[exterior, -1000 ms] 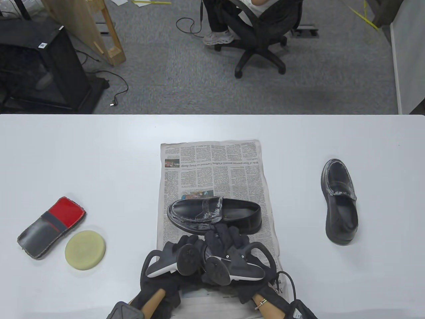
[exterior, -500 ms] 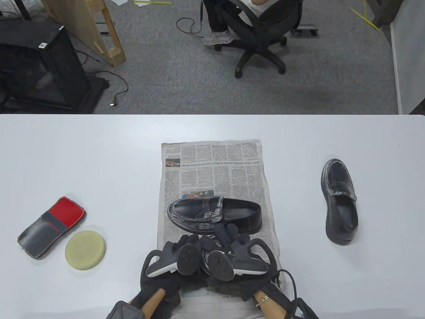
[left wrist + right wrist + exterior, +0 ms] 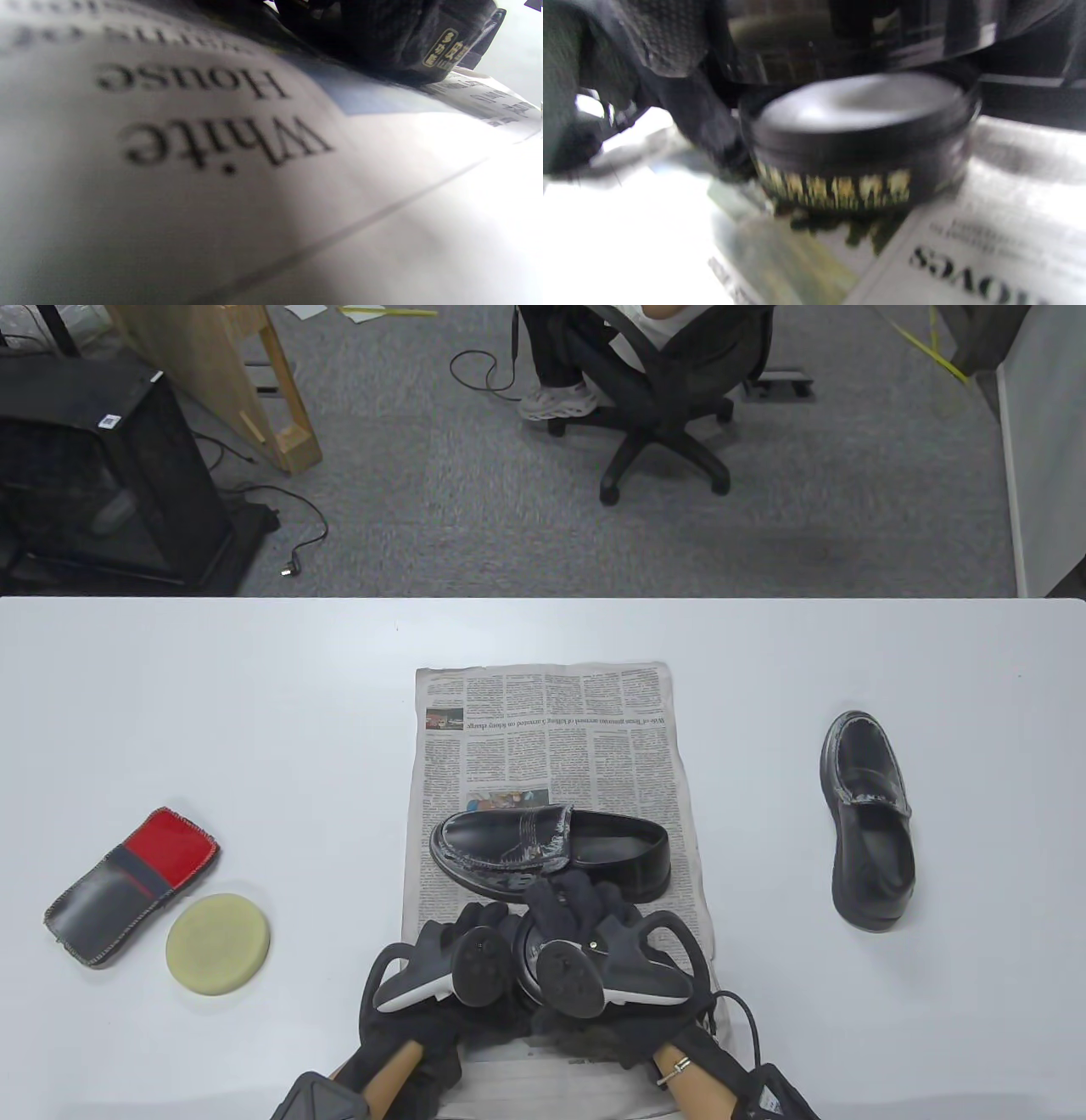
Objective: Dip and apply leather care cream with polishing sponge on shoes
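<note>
A black loafer (image 3: 551, 848) lies on its side on the newspaper (image 3: 543, 738). A second loafer (image 3: 870, 823) stands on the table at the right. The round yellow sponge (image 3: 218, 943) lies at the left. Both hands meet just in front of the near shoe. My left hand (image 3: 475, 937) grips the side of a black cream jar (image 3: 857, 156) that stands on the paper; the jar also shows in the left wrist view (image 3: 424, 46). White cream (image 3: 861, 99) shows in the open jar. My right hand (image 3: 577, 908) holds the shiny black lid (image 3: 840, 38) just above it.
A red and grey cloth (image 3: 131, 886) lies beside the sponge at the left. The white table (image 3: 254, 712) ends at a far edge, with grey carpet and an office chair (image 3: 670, 407) beyond. A cable runs from my right wrist.
My right hand has turned and shifted a little to the left over the jar. The left hand has stayed in place. The shoes, sponge and cloth have not moved.
</note>
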